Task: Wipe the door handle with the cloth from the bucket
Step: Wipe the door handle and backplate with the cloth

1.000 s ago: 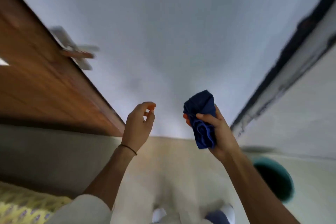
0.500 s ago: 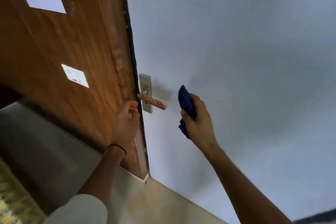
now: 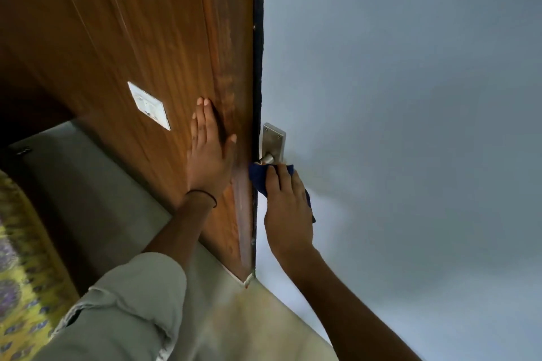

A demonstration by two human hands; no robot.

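A metal door handle [image 3: 268,159] on a steel backplate [image 3: 273,139] sits at the edge of the pale grey door [image 3: 396,97]. My right hand [image 3: 287,208] grips a dark blue cloth [image 3: 258,177] wrapped over the handle's lever, so only the handle's neck shows. My left hand [image 3: 209,152] lies flat and open against the brown wooden panel [image 3: 132,47], just left of the handle. The bucket is out of view.
A white switch plate [image 3: 149,105] is set in the wooden panel left of my left hand. A black strip [image 3: 258,38] runs between wood and door. Beige floor [image 3: 234,325] lies below; a yellow patterned fabric [image 3: 20,287] is at the far left.
My right hand has moved left and closed the blue cloth over the handle's lever. My left hand rose from the door's edge and now presses flat on the wood.
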